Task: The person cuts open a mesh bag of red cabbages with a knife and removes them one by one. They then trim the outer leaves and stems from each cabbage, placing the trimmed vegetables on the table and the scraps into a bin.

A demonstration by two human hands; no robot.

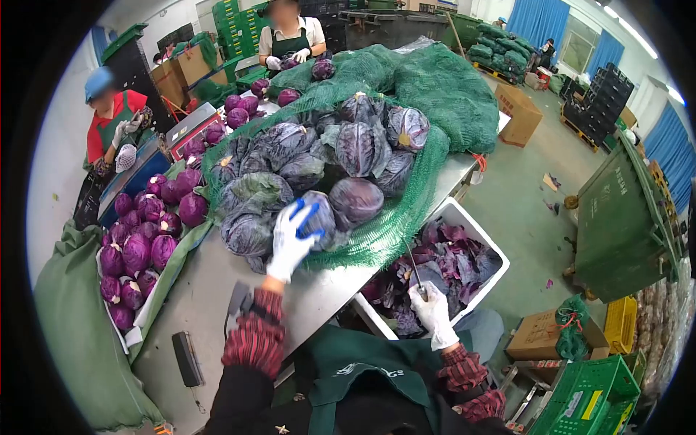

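Note:
My left hand (292, 243), in a white glove with blue fingertips, is on a red cabbage (324, 220) at the near side of the pile, its fingers curved over the head. Slightly blurred, that cabbage still has dark outer leaves. Around it a heap of red cabbages (283, 145) lies in an opened green mesh sack (428, 170) on the metal table (188, 290). My right hand (433, 313), gloved in white, is closed around the handle of a knife (414, 264). The blade points up and away, above a white bin (475, 235) of loose purple leaves.
Peeled red cabbages (138, 254) fill a cloth-lined container at left. Two people (116, 123) work across the table. More filled mesh sacks (446, 94) lie behind the heap. A green wheeled bin (623, 217) and a green crate (591, 395) stand at right. A dark oblong object (187, 359) lies near left.

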